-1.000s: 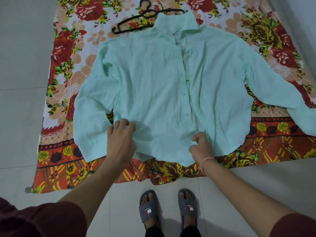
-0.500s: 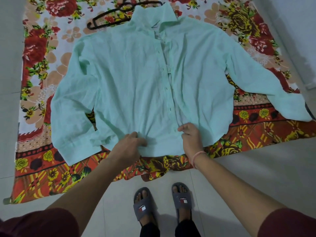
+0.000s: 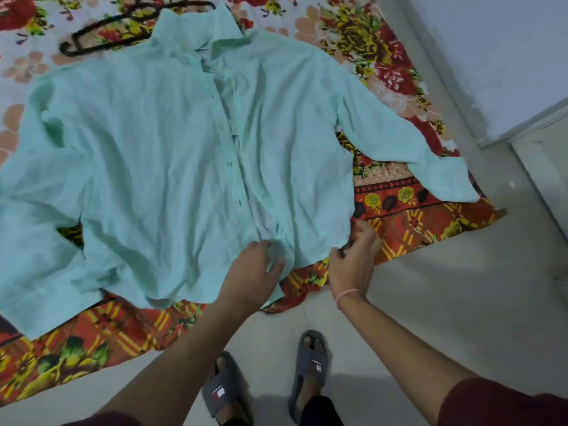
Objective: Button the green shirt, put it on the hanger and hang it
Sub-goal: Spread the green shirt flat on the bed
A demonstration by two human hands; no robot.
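Observation:
The pale green shirt (image 3: 159,167) lies spread face up on a floral sheet (image 3: 408,210), collar at the far end and sleeves out to both sides. Its front placket runs down the middle with buttons showing and gapes a little near the bottom. My left hand (image 3: 252,275) pinches the fabric at the bottom of the placket by the hem. My right hand (image 3: 353,259) grips the hem's right corner. A black hanger (image 3: 101,29) lies on the sheet beyond the collar, partly under the shirt.
The sheet covers a grey tiled floor (image 3: 430,302). My feet in grey slippers (image 3: 310,367) stand at its near edge. A light wall (image 3: 491,56) and a raised ledge run along the right.
My left hand slid right along the hem to the placket's bottom. My right hand moved right from the placket to the hem's right corner. The view shifted so the shirt sits further left.

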